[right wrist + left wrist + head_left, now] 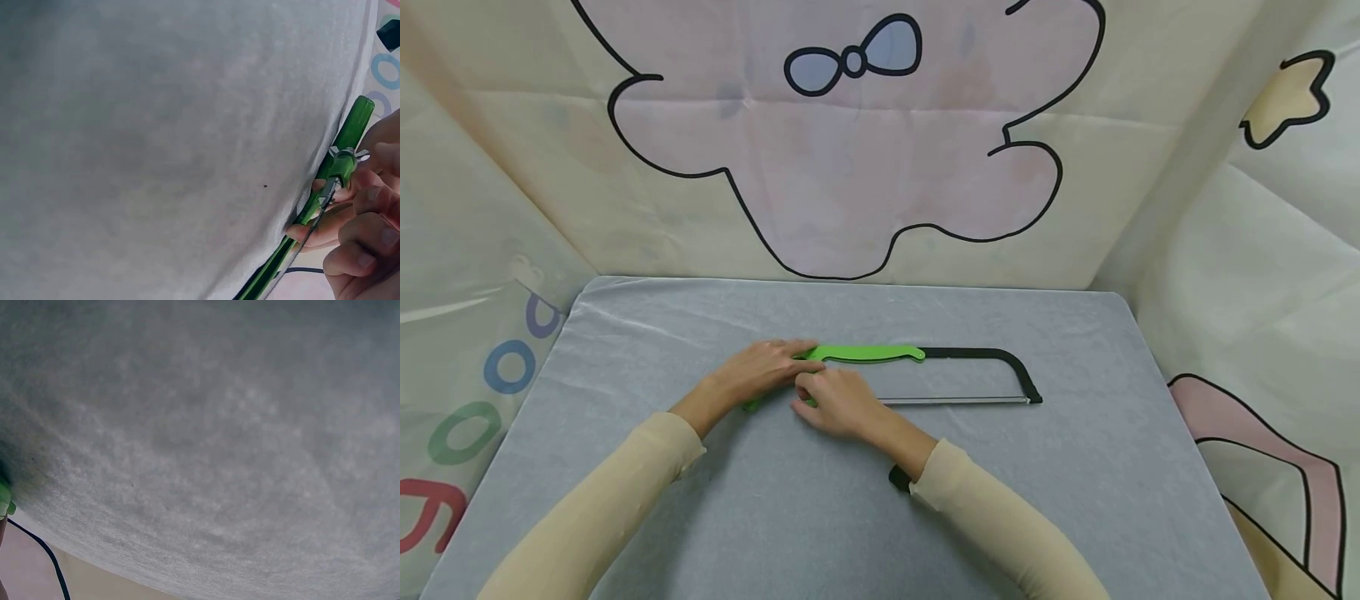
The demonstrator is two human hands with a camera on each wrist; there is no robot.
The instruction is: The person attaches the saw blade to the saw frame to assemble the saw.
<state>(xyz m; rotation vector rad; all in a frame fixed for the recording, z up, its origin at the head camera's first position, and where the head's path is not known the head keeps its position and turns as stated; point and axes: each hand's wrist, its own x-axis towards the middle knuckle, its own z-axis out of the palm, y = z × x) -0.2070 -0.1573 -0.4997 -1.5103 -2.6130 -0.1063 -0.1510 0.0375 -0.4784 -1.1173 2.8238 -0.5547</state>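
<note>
A hacksaw with a green handle and top bar (868, 354), a black curved front frame (1000, 354) and a thin blade (958, 401) lies along the cloth. My left hand (763, 369) grips its green handle end, fingers over the bar. A bit of green (5, 499) shows at the left wrist view's edge. My right hand (842, 404) is curled at the rear end of the blade. In the right wrist view, a silver wing nut (349, 154) sits on the green holder, my right fingers (359, 250) close beside it; whether they pinch it, I cannot tell.
Grey-blue cloth (1060, 500) covers the table. A small black piece (898, 477) shows at my right wrist. Printed fabric walls stand behind (820, 192), at the left (475, 250) and at the right (1247, 292).
</note>
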